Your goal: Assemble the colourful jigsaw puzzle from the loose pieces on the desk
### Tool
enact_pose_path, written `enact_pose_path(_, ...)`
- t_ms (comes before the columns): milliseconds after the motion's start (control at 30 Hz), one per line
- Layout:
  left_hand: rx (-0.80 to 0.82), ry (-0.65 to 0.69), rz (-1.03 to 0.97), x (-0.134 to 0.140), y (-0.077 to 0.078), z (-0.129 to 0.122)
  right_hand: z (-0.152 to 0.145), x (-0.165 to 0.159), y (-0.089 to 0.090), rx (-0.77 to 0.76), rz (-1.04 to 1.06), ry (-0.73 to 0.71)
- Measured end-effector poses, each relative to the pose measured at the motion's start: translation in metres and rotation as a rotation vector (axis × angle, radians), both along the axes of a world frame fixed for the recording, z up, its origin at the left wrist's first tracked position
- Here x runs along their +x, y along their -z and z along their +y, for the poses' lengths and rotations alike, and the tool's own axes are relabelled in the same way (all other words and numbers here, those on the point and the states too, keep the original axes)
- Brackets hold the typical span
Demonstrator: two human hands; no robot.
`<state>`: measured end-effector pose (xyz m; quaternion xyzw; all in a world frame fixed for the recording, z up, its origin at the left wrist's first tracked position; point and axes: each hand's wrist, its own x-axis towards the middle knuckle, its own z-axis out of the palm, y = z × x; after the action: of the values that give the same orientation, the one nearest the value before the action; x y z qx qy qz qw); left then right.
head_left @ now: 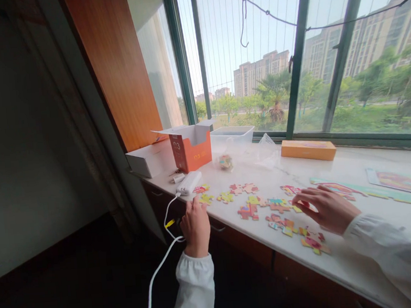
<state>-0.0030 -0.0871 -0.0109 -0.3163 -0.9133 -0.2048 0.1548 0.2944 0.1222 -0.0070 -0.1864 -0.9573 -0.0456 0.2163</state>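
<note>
Bright puzzle pieces lie spread out near the front edge of the white surface. The right hand lies flat on top of some of them, fingers spread open, and holds nothing. One red and yellow piece sits just beside that wrist, close to the front edge. The left hand rests at the front edge, farther left, with its fingers bent over the edge. Its fingertips touch a small yellow piece, but I cannot tell if it grips it. A white charger lies just behind this hand, and its white cable hangs down off the edge. Farther back stands an open orange box, with a white box at the left corner. A clear plastic tub and a crumpled clear bag sit near the window. A flat orange box lies along the back edge. A puzzle board with pictures lies at the right side.
</note>
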Motion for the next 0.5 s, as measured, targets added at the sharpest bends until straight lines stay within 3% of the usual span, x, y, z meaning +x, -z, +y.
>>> enact_pose_path(200,-0.020,0.019,-0.038,0.000,-0.013,0.002,-0.001,0.001,-0.002,0.033,0.035,0.015)
enact_pose_path(333,-0.058,0.001,-0.032,-0.001,-0.012,0.004,0.002,0.003,-0.005,0.062,0.043,0.009)
enact_pose_path(500,-0.110,-0.012,0.017,0.000,-0.008,0.009,0.021,0.024,-0.031,0.136,0.104,0.134)
